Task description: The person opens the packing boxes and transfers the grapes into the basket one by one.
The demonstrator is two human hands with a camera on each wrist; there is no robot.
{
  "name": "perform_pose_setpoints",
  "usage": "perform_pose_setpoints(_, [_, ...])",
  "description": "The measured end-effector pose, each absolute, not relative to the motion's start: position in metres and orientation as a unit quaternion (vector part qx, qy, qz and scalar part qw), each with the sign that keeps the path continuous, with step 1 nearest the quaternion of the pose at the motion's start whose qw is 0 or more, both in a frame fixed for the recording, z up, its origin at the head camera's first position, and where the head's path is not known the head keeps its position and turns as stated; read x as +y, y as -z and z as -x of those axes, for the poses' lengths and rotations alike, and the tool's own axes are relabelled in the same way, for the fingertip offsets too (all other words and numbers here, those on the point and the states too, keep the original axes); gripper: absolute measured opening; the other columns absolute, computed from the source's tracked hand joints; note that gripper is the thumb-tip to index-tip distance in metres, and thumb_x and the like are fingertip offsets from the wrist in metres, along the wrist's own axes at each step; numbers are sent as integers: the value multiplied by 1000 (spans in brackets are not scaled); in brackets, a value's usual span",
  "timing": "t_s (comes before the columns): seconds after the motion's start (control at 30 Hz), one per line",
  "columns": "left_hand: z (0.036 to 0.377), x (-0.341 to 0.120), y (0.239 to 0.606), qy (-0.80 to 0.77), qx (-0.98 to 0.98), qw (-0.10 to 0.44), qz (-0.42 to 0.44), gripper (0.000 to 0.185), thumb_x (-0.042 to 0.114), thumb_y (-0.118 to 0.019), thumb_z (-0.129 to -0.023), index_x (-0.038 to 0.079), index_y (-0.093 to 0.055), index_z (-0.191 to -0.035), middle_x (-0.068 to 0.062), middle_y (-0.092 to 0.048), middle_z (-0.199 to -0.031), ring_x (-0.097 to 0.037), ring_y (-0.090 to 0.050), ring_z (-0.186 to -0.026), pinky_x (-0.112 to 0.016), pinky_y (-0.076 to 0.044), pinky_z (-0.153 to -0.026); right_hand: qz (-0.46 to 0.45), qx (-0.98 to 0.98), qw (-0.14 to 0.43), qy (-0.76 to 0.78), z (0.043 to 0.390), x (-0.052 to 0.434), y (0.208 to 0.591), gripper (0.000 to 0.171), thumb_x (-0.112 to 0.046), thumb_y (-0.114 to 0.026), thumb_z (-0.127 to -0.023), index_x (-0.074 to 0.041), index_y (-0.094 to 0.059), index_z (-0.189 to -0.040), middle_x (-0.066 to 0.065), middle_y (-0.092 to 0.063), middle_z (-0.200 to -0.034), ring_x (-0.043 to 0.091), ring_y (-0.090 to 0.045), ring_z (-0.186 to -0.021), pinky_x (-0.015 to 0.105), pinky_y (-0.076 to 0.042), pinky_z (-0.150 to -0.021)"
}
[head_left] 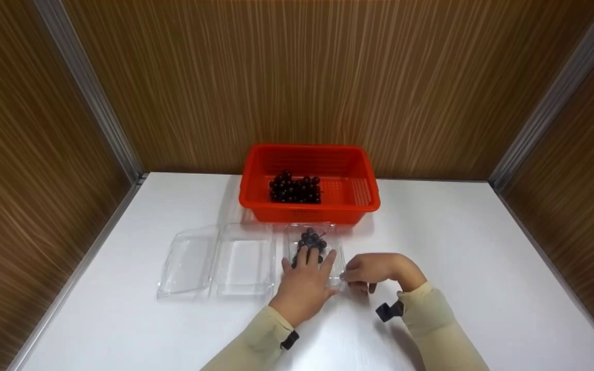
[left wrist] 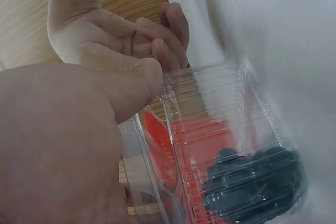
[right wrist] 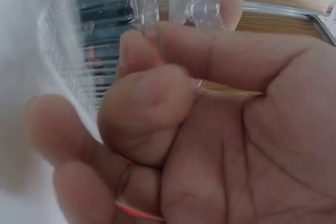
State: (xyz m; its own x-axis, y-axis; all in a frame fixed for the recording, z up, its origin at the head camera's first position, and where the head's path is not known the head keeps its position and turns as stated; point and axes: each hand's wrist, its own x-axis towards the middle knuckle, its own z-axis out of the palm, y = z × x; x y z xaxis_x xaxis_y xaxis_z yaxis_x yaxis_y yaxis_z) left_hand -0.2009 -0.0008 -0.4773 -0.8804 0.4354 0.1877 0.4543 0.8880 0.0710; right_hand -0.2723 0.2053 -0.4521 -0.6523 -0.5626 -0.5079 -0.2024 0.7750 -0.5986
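Observation:
My left hand (head_left: 303,288) lies spread over a clear plastic clamshell box (head_left: 334,252), its fingertips above a bunch of dark grapes (head_left: 311,239). The lid appears folded down over the grapes. At the box's near right side, my right hand (head_left: 377,269) pinches the edge between thumb and curled finger. Through the ridged wall, the left wrist view shows the dark grapes (left wrist: 252,184) inside. The right wrist view has the thumb and fingers (right wrist: 147,98) at the box's rim, partly hiding it.
Behind the box stands a red plastic basket (head_left: 307,207) with more dark grapes (head_left: 295,189) in its left half. Left of the box lies another clear clamshell (head_left: 245,288), opened flat with its lid (head_left: 188,263) to the left. Wood-patterned panels (head_left: 317,77) enclose the white table (head_left: 441,232).

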Motion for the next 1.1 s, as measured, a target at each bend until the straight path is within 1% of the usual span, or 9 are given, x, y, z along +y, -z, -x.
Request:
perform_pose_setpoints(0.17, [202,0,476,68,-967,79,234,80,59,-64,-96,21,-38,-161,-20,-49,-149,-45,-41,-144,-74,-44,-100,233,869,358,251,271,208,452,35,-26,-52,-106,-3,-63,-83,0,-56,-67,15,-58,-63,33,-59,-63])
perform_pose_setpoints(0.33, [203,1,473,90,-963,67,245,79,59,-61,-98,21,-34,-162,-21,-45,-152,-45,-37,-146,-74,-42,-102,218,871,359,256,268,210,449,33,-24,-53,-106,0,-65,-86,1,-57,-67,15,-58,-62,32,-58,-63])
perform_pose_setpoints(0.43, [203,2,474,103,-961,63,248,79,58,-60,-98,22,-32,-163,-21,-43,-153,-45,-35,-147,-75,-40,-103,216,874,357,250,266,212,447,34,-24,-54,-105,0,-65,-85,1,-57,-67,15,-57,-60,35,-58,-63])
perform_pose_setpoints(0.57, [202,3,476,110,-960,62,252,79,58,-59,-99,22,-31,-163,-21,-43,-153,-45,-34,-148,-74,-40,-104,224,873,359,243,264,213,447,33,-24,-54,-105,-4,-65,-81,0,-57,-66,14,-56,-60,37,-58,-64])
perform_pose_setpoints(0.7, [204,3,476,124,-955,67,262,78,59,-54,-101,21,-29,-164,-21,-42,-152,-45,-34,-148,-74,-40,-105,214,876,363,235,264,212,445,31,-22,-55,-104,-5,-66,-80,1,-58,-66,14,-56,-61,33,-55,-61])
perform_pose_setpoints(0.8, [204,1,475,138,-953,66,260,78,60,-52,-101,23,-27,-165,-20,-42,-152,-45,-33,-148,-75,-39,-105,212,878,362,229,266,209,444,30,-23,-55,-104,-6,-67,-82,1,-59,-68,15,-57,-62,33,-56,-62])
perform_pose_setpoints(0.93, [203,-3,475,150,-953,64,257,77,59,-53,-101,26,-26,-165,-19,-41,-154,-46,-31,-149,-75,-38,-104,221,876,364,226,267,204,445,31,-24,-54,-105,-7,-66,-83,1,-61,-68,16,-60,-61,33,-57,-61])
perform_pose_setpoints(1.0, [203,-3,476,146,-952,63,261,76,57,-55,-101,26,-28,-165,-19,-40,-155,-47,-31,-149,-76,-39,-104,213,878,365,223,267,203,446,35,-28,-52,-106,-8,-65,-81,2,-61,-66,16,-61,-60,33,-57,-58])
perform_pose_setpoints(1.1, [204,-3,476,136,-953,60,262,73,54,-60,-100,27,-34,-163,-17,-41,-157,-47,-32,-149,-76,-39,-103,195,888,357,215,267,204,450,43,-36,-51,-107,-9,-62,-76,2,-57,-61,15,-57,-54,30,-52,-52])
